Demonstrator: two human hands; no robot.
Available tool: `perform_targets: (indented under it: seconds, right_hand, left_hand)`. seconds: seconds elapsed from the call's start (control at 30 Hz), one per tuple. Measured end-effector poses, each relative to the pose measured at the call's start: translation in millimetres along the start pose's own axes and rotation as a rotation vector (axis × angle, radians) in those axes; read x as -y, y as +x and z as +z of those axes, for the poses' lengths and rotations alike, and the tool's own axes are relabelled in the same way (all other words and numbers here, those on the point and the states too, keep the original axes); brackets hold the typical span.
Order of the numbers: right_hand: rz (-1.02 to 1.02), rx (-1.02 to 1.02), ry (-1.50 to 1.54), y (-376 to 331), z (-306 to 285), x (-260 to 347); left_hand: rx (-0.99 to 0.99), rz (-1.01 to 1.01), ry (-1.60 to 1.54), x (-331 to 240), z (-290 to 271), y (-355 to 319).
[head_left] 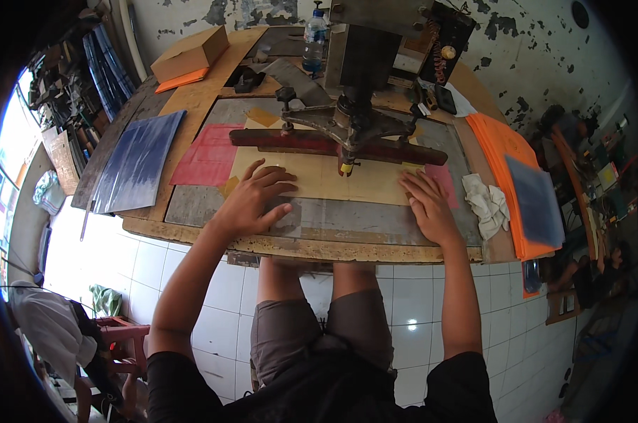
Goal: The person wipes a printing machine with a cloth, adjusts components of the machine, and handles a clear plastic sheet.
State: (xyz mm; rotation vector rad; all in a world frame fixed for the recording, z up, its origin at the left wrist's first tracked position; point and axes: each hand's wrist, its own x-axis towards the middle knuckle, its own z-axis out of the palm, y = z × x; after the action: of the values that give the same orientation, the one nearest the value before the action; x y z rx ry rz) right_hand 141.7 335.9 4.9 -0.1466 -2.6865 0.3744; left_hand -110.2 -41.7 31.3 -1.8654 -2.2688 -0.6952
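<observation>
Two hands: both flat, palms down, fingers spread, gripping nothing, pressing on the sheet.
Sheet: pale yellow card sheet (319, 180), lying flat on the grey plate (347, 218) at the middle of the worktop (298, 247), under the press head.
Left hand: left hand (252, 201) resting on the sheet's near left corner, fingers fanned toward the machine; likely pinning that corner so it does not shift.
Right hand: right hand (428, 204) laid on the near right edge, fingers pointing away from the body; probably steadying the other end.
Long axis: running left to right across the view, parallel to the worktop's front edge; near long side facing the body.
Red bar: dark red bar (333, 144) lying across the sheet's far edge, on the same left-right line; seemingly a clamp or guide.
Press: dark metal press (354, 120) standing upright behind, its tip (345, 168) just above or touching the sheet; contact not clear.
Left of sheet: red sheet (209, 155) partly under the yellow one; blue sheets (139, 162) farther left, well apart.
Right of sheet: white rag (486, 203) near the right hand; orange stack (509, 176) beyond, a blue sheet on top.
Far side: cardboard box (190, 53) and plastic bottle (315, 41) at the back.
</observation>
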Motion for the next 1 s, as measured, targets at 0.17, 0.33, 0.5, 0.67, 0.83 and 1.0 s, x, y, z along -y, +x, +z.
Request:
perform_targets:
  seconds: [0.17,0.33,0.5,0.67,0.83,1.0]
  right_hand:
    - [0.018,-0.152,0.093,-5.5,-12.7,11.7]
    - [0.025,-0.098,0.066,-4.7,-7.7,18.9]
    - [0.020,-0.092,0.078,-3.3,-6.8,16.2]
    - [0.029,-0.054,0.036,-4.7,-2.7,10.0]
    - [0.061,0.026,0.022,-3.4,-3.0,12.1]
    - [0.059,0.061,0.007,-3.2,-3.8,13.7]
  left_hand:
    - [-0.074,-0.055,-0.068,0.5,4.0,-6.4]
    - [-0.066,-0.085,-0.029,0.2,6.4,-6.8]
    - [-0.070,-0.109,-0.001,-1.1,7.3,-5.3]
    - [-0.055,-0.128,0.032,-2.7,8.6,-4.0]
    - [-0.041,-0.149,0.075,-2.1,11.0,-5.5]
    - [-0.093,-0.160,0.097,-0.6,14.8,-5.6]
